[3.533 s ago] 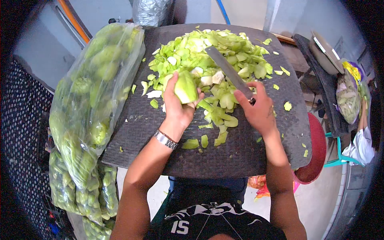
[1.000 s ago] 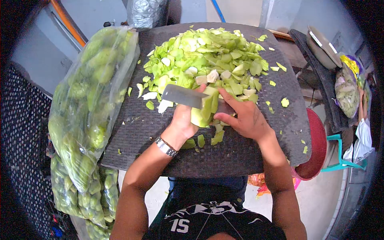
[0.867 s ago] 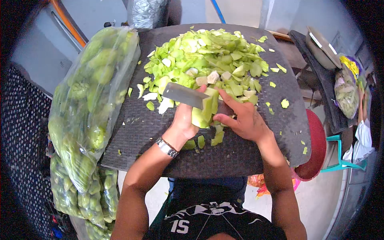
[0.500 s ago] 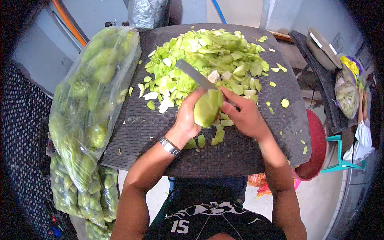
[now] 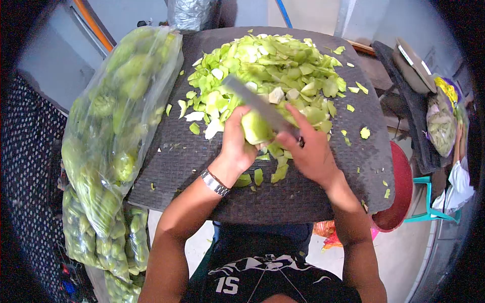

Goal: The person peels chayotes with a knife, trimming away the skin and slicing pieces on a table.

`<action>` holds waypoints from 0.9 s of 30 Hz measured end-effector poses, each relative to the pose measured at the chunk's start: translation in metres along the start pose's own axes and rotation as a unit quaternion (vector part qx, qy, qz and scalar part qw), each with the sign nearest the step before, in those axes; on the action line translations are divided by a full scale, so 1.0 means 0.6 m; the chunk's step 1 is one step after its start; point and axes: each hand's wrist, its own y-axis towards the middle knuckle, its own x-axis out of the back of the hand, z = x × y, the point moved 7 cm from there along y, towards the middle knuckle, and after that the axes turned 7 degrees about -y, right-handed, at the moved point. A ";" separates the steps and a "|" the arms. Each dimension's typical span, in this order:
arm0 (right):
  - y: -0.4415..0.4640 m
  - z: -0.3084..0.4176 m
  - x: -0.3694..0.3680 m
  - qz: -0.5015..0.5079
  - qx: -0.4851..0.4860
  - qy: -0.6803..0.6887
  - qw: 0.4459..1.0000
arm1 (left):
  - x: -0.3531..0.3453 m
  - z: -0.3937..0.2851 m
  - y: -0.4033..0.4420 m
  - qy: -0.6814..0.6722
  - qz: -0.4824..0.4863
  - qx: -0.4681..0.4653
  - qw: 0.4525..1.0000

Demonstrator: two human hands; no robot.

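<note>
A light green vegetable (image 5: 256, 127) is held in my left hand (image 5: 237, 144), its fingers wrapped round the left side and underneath. My right hand (image 5: 313, 151) grips a wide-bladed knife (image 5: 260, 105) by its dark handle. The blade, blurred by motion, points up and left, just above the vegetable; whether it touches cannot be made out. Behind both hands lies a big heap of green peelings (image 5: 273, 63) on the dark woven tabletop (image 5: 172, 177). A few strips of peel (image 5: 258, 177) lie below the hands.
A long clear bag of green vegetables (image 5: 118, 111) rests along the left edge, with more filled bags (image 5: 111, 247) below it. A red basin (image 5: 401, 187) and a teal stool (image 5: 429, 202) stand at the right. Beyond is a dark bench (image 5: 409, 111) with a basin (image 5: 411, 68) and a bag (image 5: 440, 121).
Since the last earlier frame, the knife has lifted off the vegetable and its handle has come into sight. My right hand has shifted slightly right and down. The whole view has shifted a little.
</note>
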 end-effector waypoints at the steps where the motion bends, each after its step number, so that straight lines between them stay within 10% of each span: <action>1: -0.005 0.024 -0.001 -0.007 0.067 -0.032 0.997 | 0.014 0.001 0.005 0.004 -0.026 -0.021 0.999; 4: -0.022 0.058 -0.014 0.024 0.101 -0.114 0.988 | -0.020 0.017 -0.011 -0.073 0.025 0.113 0.991; 27: -0.026 0.057 -0.018 0.023 0.154 -0.162 0.974 | -0.044 0.015 -0.010 -0.022 0.119 0.099 0.988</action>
